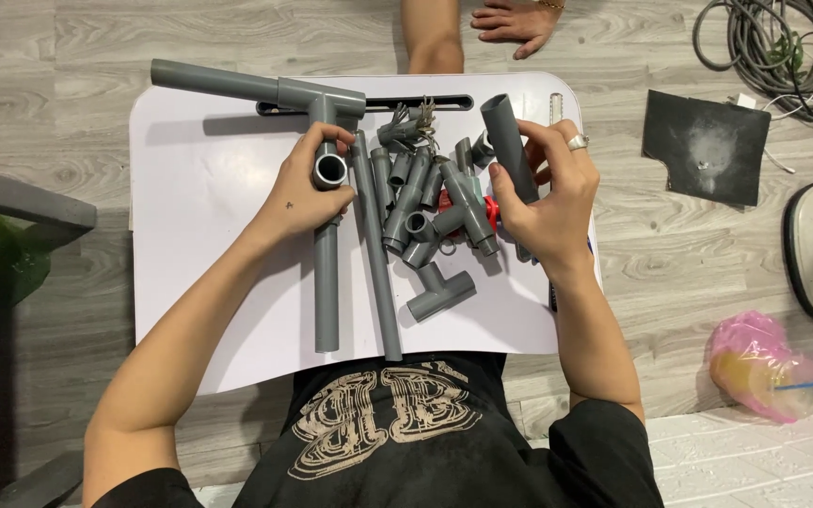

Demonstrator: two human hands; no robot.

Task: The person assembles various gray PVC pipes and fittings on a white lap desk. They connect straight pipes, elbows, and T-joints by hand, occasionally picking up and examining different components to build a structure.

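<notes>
while gripped at its open elbow end by the left hand [308, 193], fingers curled round it, grey pipe frame [324, 141] lying on the white lap table [190, 235], one long arm running up-left from a tee. held up in the right hand [548, 193], fingers pinched around it: a short grey pipe piece [508, 146], tilted, just right of the frame. looks like mid-assembly, a piece picked and not yet joined; next move likely calls for lining the short piece up with an open socket. between the hands, a heap of loose fittings [430, 212] and a long loose pipe [376, 254] crowding the path. beyond the table, another person's hand [515, 21]; coiled cable [783, 47] and pink bag [764, 367] on the floor.
</notes>
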